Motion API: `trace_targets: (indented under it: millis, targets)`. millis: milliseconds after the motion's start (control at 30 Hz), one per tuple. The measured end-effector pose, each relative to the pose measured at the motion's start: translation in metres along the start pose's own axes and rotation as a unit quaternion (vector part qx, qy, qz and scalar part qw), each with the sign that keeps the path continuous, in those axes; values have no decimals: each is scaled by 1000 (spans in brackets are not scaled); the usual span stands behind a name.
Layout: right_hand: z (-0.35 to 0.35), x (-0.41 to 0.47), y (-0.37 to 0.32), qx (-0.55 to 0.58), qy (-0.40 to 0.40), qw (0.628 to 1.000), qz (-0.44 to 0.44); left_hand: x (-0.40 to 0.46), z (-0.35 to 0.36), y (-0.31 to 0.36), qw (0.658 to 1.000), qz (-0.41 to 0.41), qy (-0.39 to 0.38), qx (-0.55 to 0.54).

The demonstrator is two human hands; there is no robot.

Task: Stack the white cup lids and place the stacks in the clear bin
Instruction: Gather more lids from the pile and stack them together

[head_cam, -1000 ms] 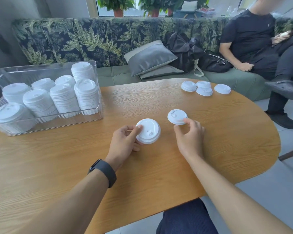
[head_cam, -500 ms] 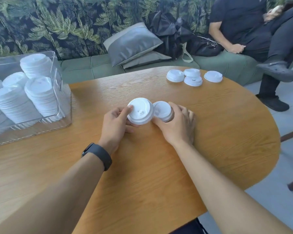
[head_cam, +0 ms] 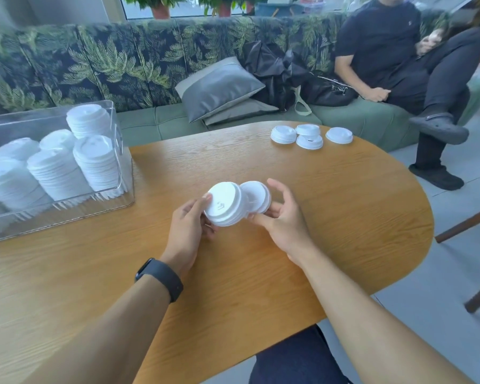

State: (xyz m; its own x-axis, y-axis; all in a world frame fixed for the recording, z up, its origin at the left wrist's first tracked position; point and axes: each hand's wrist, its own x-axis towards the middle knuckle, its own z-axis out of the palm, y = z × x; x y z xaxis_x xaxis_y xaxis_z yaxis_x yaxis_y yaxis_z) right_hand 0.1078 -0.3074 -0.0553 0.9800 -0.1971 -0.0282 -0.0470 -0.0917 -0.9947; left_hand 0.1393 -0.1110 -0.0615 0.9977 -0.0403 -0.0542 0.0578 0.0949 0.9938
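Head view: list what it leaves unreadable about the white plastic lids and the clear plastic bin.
- Clear plastic bin, head view: its left end is cut off by the frame edge, so its stacks cannot be counted.
- Small stack of white plastic lids in the left hand: lid count unreadable, edges merge.
- Single white lid in the right hand: partly hidden behind that stack.

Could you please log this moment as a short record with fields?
left hand: grips a short lid stack
right hand: holds a single lid, tilted against that stack
loose lids: four, at the table's far edge
clear bin: left side of the wooden table, holding tall lid stacks
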Motion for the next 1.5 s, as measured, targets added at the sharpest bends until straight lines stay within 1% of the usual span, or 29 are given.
trace_targets:
  millis: [100, 200, 333, 433, 567, 700, 833, 967, 1067, 1200, 1367, 1433, 1500]
  targets:
    - [10, -12, -4, 34, -26, 999, 34, -18, -12, -2, 1000, -8, -14, 1]
    - [18, -24, -7, 65, -56, 995, 47, -37, -22, -2, 1000, -13, -11, -8]
    - [28, -42, -11, 64, -92, 992, 52, -58, -30, 0, 1000, -7, 5, -3]
    - [35, -51, -13, 52, -113, 991, 48, -70, -32, 2, 999, 5, 16, 28]
    - [38, -54, -12, 40, -114, 992, 42, -79, -32, 3, 998, 16, 24, 61]
    - [40, -54, -12, 35, -122, 992, 17, -79, -28, 4, 997, 16, 37, 67]
    - [46, -56, -8, 2, -92, 996, 6, -77, -27, 1, 995, 23, 52, 88]
    - [49, -55, -6, 6, -83, 997, -1, -78, -29, 1, 995, 25, 43, 90]
    - [47, -53, -6, 17, -81, 997, 14, -79, -30, 6, 996, 18, 30, 83]
    - [47, -49, -7, 21, -99, 994, 33, -84, -42, 11, 995, 2, -3, 104]
    - [74, -49, -10, 53, -127, 989, 52, -93, -71, 19, 981, 57, -4, 184]
    - [95, -50, -13, 60, -131, 988, 60, -94, -92, 21, 959, 118, -3, 256]
    - [118, -51, -15, 66, -135, 986, 66, -97, -116, 22, 931, 164, -24, 325]
